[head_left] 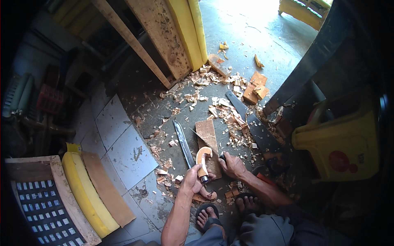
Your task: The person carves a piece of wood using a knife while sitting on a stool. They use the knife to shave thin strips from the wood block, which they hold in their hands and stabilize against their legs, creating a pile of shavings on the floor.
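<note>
Concrete floor (246,37), rough and stained, runs out from a dim workshop corner into bright daylight, and pale wood chips (223,108) are scattered all across it just beyond the hands. Down low, the left hand (193,180) is wrapped around the lower end of a curved carved wooden piece (202,158), hook-shaped and pale orange, holding it upright with its bent top sitting over a flat wooden block (207,143). Fingers are closed tight round it, thumb on the near side. Just to the right, the right hand (233,165) is clenched on a dark handle; a thin blade (201,137) slants from it up and leftward across the block, though it is too fine to tell what kind of tool it is. Lying on the floor just left of the left hand, a long machete (183,143) points away from the person, blade bare, its near end hidden behind the hand. Beyond the right hand, a dark flat saw-like bar (250,123) rests among the shavings. Below both hands, two feet in sandals (207,217) sit on the floor. Far right of the right hand stands a yellow plastic container (344,143); far left, yellow foam cushions (88,192) lean by a wooden frame (61,192), near white floor tiles (123,143).
</note>
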The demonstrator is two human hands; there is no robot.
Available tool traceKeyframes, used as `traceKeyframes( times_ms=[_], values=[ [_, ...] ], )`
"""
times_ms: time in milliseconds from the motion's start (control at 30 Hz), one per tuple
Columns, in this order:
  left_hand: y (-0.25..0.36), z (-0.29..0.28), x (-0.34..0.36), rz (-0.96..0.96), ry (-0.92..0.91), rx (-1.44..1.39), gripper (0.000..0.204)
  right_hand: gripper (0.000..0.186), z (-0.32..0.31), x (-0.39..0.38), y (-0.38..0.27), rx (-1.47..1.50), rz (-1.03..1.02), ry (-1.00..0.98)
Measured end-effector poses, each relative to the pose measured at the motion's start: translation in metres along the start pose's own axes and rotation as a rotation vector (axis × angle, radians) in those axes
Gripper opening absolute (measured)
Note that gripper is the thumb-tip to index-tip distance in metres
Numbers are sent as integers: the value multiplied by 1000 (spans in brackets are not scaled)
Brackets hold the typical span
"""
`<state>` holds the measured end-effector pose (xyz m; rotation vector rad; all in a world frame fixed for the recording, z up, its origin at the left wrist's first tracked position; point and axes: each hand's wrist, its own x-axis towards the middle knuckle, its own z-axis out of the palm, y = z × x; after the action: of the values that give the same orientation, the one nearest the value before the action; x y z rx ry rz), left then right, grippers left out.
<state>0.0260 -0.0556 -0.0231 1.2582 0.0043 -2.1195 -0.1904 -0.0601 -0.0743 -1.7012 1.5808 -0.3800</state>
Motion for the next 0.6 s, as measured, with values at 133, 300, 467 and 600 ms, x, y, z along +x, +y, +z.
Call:
traceKeyframes(
  times_ms=[133, 300, 467, 600],
  values=[
    [-5, 16, -14, 78, -51, 67, 36, 29, -2, -5, -7, 30, 10, 16],
    [-1, 29, -19, 163, 152, 251, 39, 30, -19, -21, -28, 45, -81, 76],
    [7, 37, -12, 112, 229, 259, 35, 26, -27, -26, -35, 1, -193, 88],
    [21, 39, -10, 90, 198, 265, 34, 29, -28, -19, -28, 4, -196, 64]
  ],
)
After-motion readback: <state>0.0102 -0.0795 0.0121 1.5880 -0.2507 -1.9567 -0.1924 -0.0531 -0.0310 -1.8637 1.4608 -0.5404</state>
